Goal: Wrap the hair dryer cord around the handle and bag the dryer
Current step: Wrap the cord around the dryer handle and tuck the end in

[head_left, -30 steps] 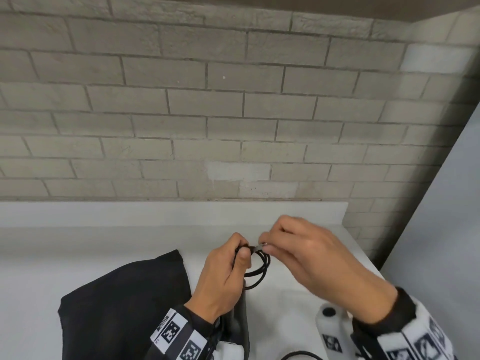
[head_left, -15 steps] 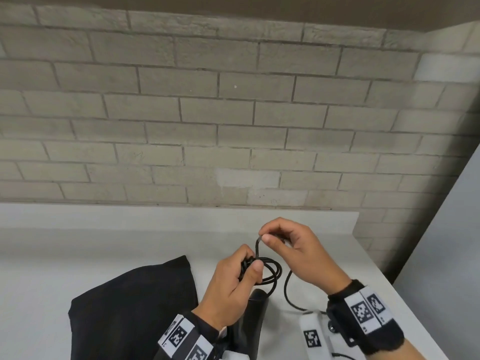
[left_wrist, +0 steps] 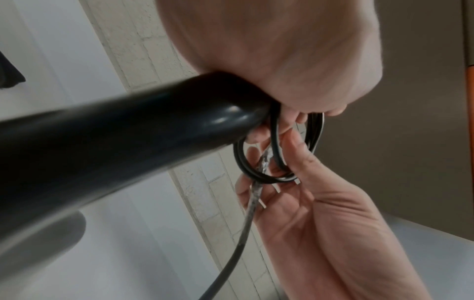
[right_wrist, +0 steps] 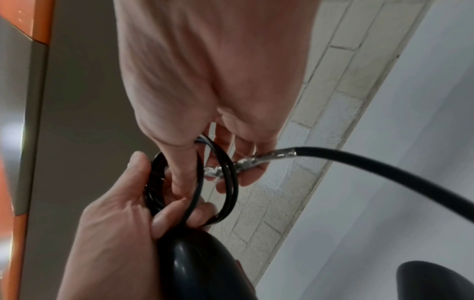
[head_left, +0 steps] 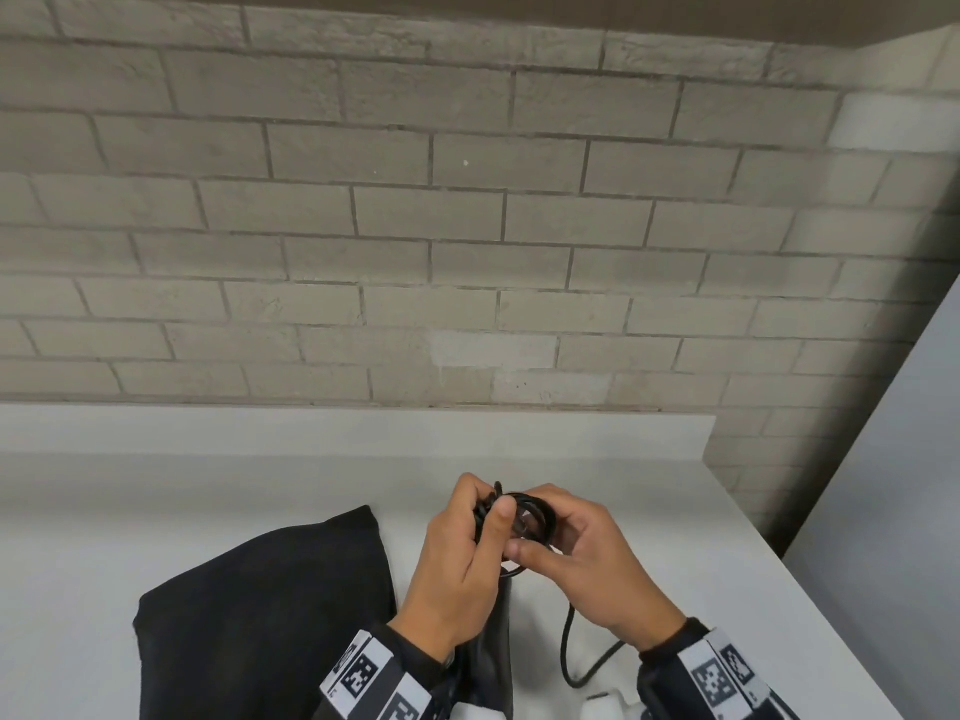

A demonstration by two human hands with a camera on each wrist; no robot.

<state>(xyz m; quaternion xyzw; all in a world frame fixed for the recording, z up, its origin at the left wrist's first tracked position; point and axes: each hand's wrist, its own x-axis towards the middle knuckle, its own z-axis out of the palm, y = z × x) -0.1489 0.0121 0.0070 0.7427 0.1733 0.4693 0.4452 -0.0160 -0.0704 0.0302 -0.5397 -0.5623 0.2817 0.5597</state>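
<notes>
Over the white counter my left hand [head_left: 480, 522] grips the end of the black hair dryer handle [left_wrist: 128, 138] and pins several small loops of the black cord [head_left: 537, 514] against it. From the right, my right hand [head_left: 545, 545] meets the loops and pinches the cord [right_wrist: 359, 160] at a silvery taped stretch [right_wrist: 246, 162]. The loose cord [head_left: 569, 652] hangs down toward the counter. The black cloth bag [head_left: 260, 615] lies flat to the left of my hands. My left hand and sleeve hide most of the dryer body in the head view.
A brick wall [head_left: 467, 252] rises behind the white counter [head_left: 156, 511]. The counter's right edge runs diagonally beside a grey panel [head_left: 883, 511]. A white object [head_left: 602, 709] sits at the bottom between my wrists.
My right hand has come down from above the coil and closed in against my left hand, bringing the cord round onto the loops. My left hand keeps its hold.
</notes>
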